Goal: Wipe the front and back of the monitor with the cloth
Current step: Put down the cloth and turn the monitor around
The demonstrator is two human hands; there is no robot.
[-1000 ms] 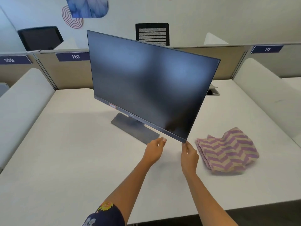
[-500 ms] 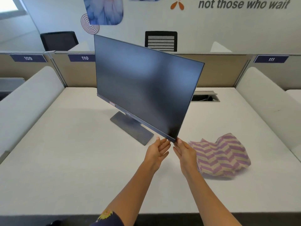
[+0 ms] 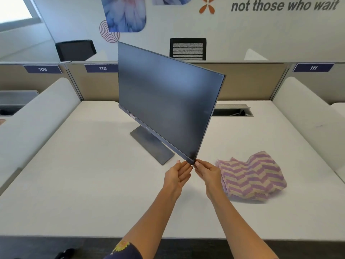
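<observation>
— Monitor (image 3: 164,105) location?
— Standing on the white table (image 3: 93,174), on its flat grey base (image 3: 152,146). Screen dark. Panel is turned at an angle, so its near lower corner points toward the camera.
— Hands?
— Both at that corner, close together, almost touching each other. Left hand (image 3: 177,176): palm facing right, fingers straight, tips against the bottom edge. Right hand (image 3: 208,172): back of the hand to the camera, fingertips on the corner from the other side.
— Is the right one pinching?
— Cannot tell, the thumb's contact is hidden.
— Cloth?
— Cloth (image 3: 252,178), purple and beige zigzag, lies crumpled on the table just beside the right hand and wrist. Whether they touch is unclear. It sits apart from the monitor.
— Background, quick.
— Open cable slot (image 3: 233,111) in the table behind the monitor. Beige partition (image 3: 252,81) with number plates 109, 110, 111. Beyond it a striped-back chair (image 3: 187,49) and a plain black chair (image 3: 75,50). Wall lettering (image 3: 283,5) reads "not those who wait". Floral sleeve (image 3: 123,251) on the left arm at the bottom edge.
</observation>
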